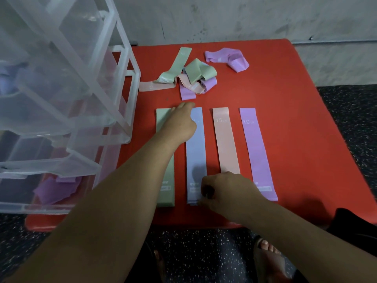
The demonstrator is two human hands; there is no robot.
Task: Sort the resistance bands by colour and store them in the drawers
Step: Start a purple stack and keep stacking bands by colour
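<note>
Four flat bands lie side by side on the red table (285, 99): a green band (166, 180), a blue band (195, 152), a pink band (226, 139) and a purple band (257, 152). My left hand (179, 121) rests with straight fingers on the far ends of the green and blue bands. My right hand (226, 190) pinches the near end of the blue band. A tangled heap of green, pink and purple bands (191, 78) lies farther back, with a crumpled purple band (228, 59) to its right. The clear plastic drawer unit (61, 99) stands at the left.
A lower drawer (55, 188) of the unit holds purple bands; an upper one shows a bluish shape. A grey wall runs behind the table. Dark speckled floor surrounds it, and my feet show below the near edge.
</note>
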